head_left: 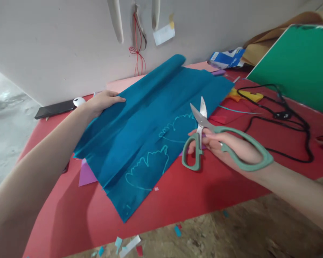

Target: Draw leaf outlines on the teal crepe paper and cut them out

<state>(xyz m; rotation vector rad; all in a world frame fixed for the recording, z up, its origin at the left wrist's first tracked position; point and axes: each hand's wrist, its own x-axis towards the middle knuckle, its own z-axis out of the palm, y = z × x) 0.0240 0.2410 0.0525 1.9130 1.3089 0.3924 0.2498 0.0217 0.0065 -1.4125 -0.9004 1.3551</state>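
A teal-blue sheet [140,122], rolled along its far edge, lies slanted across the red surface; I cannot tell if it is paper or cloth. Light scalloped outlines [148,168] are drawn near its right-hand edge. My left hand [106,102] rests on the sheet's far left side, fingers stretched out. Over its right edge, my right hand [207,141] holds a pair of scissors [203,123] with green handles, the blades partly apart and pointing away from me. The handles hide part of that hand.
A black phone [56,109] and a white rounded object [79,101] lie at the left. Black cord [285,114] loops on the red surface [193,200] at the right, before a green board [301,68]. Scraps [130,246] lie at the front. A grey wall [70,46] stands behind.
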